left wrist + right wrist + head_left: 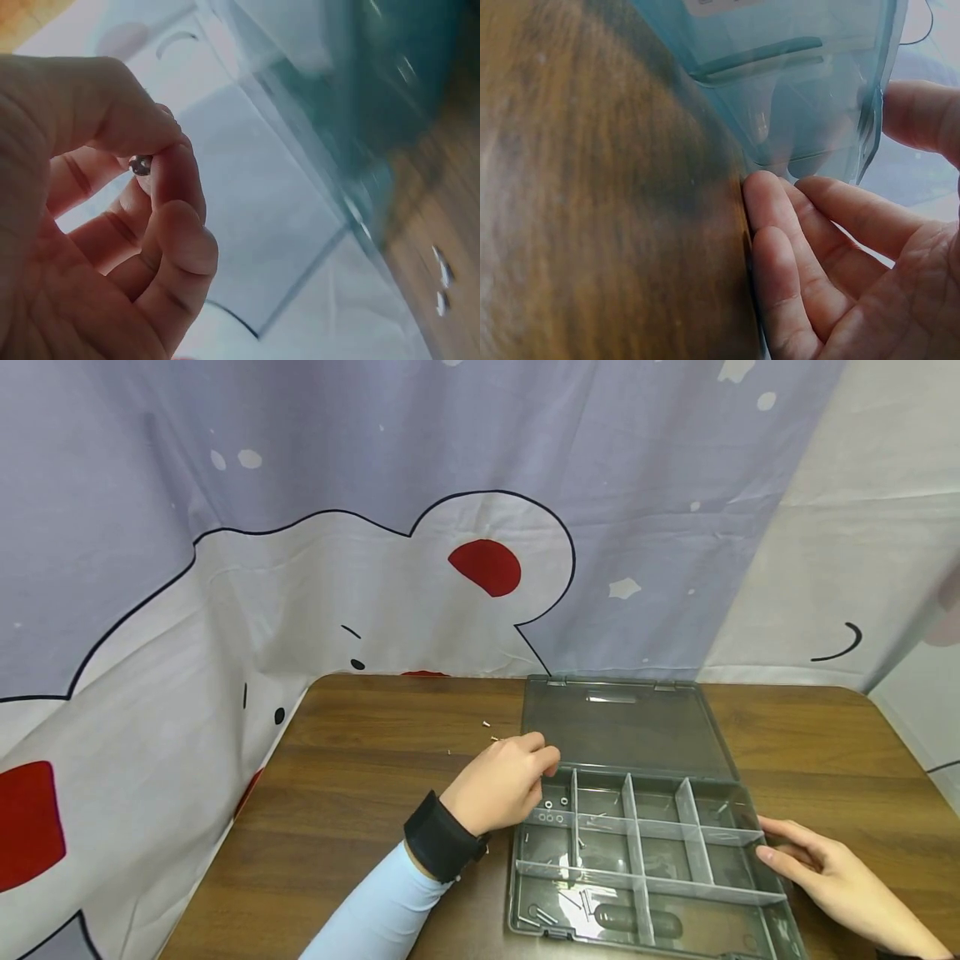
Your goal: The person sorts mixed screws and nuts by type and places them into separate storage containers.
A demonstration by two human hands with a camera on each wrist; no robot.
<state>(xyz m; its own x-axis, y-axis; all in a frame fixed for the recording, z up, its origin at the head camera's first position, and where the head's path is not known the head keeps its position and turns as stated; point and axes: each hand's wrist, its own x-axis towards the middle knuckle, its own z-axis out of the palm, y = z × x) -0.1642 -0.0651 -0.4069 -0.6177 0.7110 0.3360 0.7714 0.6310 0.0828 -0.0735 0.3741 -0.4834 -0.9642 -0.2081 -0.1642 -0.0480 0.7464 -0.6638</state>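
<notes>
My left hand [501, 783] is over the upper-left compartment of a grey see-through divided box [708, 892]. In the left wrist view, the thumb and forefinger pinch a small metal screw [140, 165], of which only a shiny round end shows. The other fingers curl loosely below it. At the box's right side rests my right hand [821, 868]. Its fingers [769, 199] lie against the lower part of the side wall, low by the table, while one digit touches the upper rim. Small nuts [548, 804] lie in the upper-left compartment.
The box's hinged lid [615, 727] lies folded back behind it on the wooden table [337, 810]. Several tiny metal pieces [486, 723] are scattered left of the lid. Longer screws [543, 915] lie in the front-left compartment. A patterned curtain [360, 443] hangs behind the table.
</notes>
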